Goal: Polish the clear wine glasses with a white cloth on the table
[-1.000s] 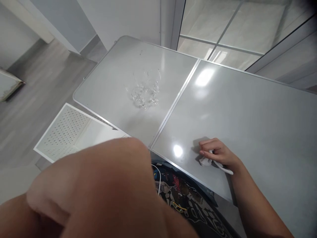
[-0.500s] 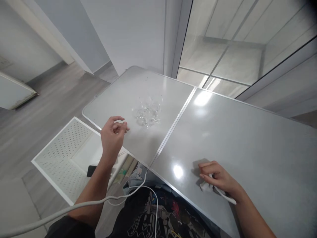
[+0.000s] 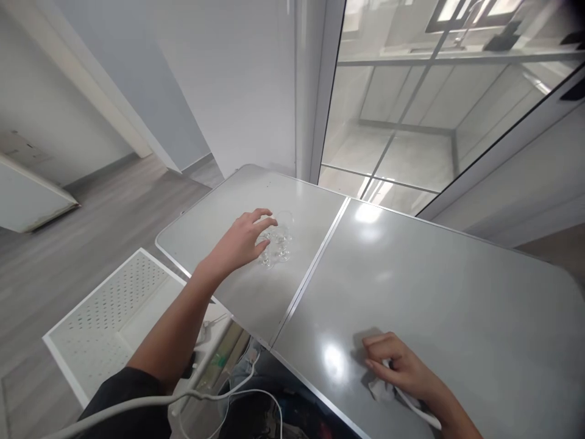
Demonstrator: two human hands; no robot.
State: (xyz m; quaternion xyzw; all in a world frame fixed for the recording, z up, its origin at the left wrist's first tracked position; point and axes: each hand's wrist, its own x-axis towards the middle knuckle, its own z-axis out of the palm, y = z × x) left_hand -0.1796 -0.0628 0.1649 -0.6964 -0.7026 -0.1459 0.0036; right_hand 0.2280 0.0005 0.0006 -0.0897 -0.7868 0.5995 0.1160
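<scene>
Clear glass-like vessels (image 3: 281, 245) are grouped on the left half of the grey table (image 3: 411, 286); they are see-through, so I cannot tell their exact number. My left hand (image 3: 240, 241) reaches over their left side with fingers spread and thumb apart, partly covering them. Whether it touches one is unclear. On the right half, my right hand (image 3: 397, 366) is curled around a white cloth (image 3: 380, 390), low over the tabletop. One end of the cloth shows below the fingers and another strip runs out under the wrist.
A white perforated basket (image 3: 109, 299) stands left of the table, below its edge. White cables (image 3: 214, 397) cross in front of my body. A metal seam (image 3: 315, 268) divides the tabletop. Beyond the far edge are a wall and a glass door (image 3: 402, 146).
My left hand has moved right and forward from the table's left edge to the clear vessels, and its fingers have spread. The right hand keeps its hold on the cloth. My view has tilted up.
</scene>
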